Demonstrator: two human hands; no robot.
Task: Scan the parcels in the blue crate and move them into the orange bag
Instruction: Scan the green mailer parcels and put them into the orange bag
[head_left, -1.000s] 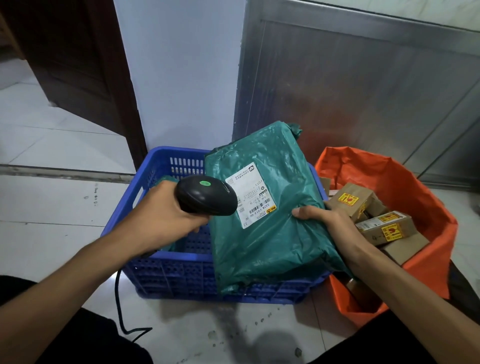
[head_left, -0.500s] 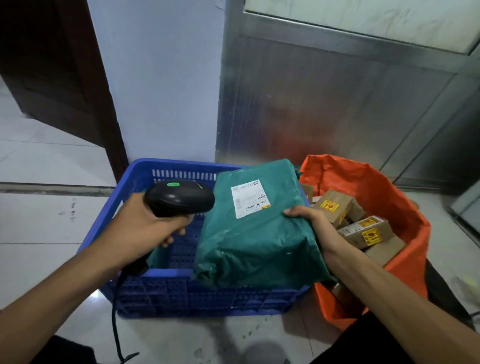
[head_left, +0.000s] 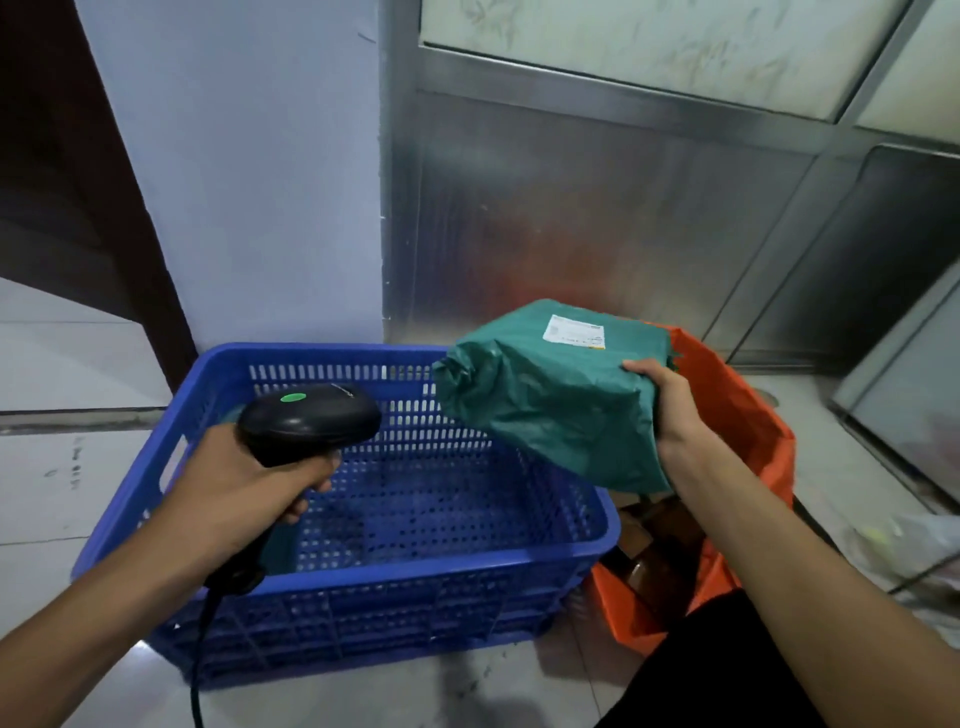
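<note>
So the blue crate (head_left: 363, 587) sits on the tiled floor and it's nearly bare inside, just the perforated bottom showing and a bit of something teal (head_left: 280, 551) tucked in the near left corner behind the scanner handle. Can't tell what that is. The green parcel (head_left: 550, 400) is up in the air, over the crate's right edge and the mouth of the orange bag (head_left: 748, 415), white label (head_left: 574, 332) facing up. The right hand (head_left: 670, 410) grips it by the right side, thumb on top. The left hand (head_left: 244, 493) is wrapped around the handle of a black barcode scanner (head_left: 306, 421), green dot on its head, cord hanging down. Down in the bag I can make out brown boxes (head_left: 649, 540) in shadow, that's all.
</note>
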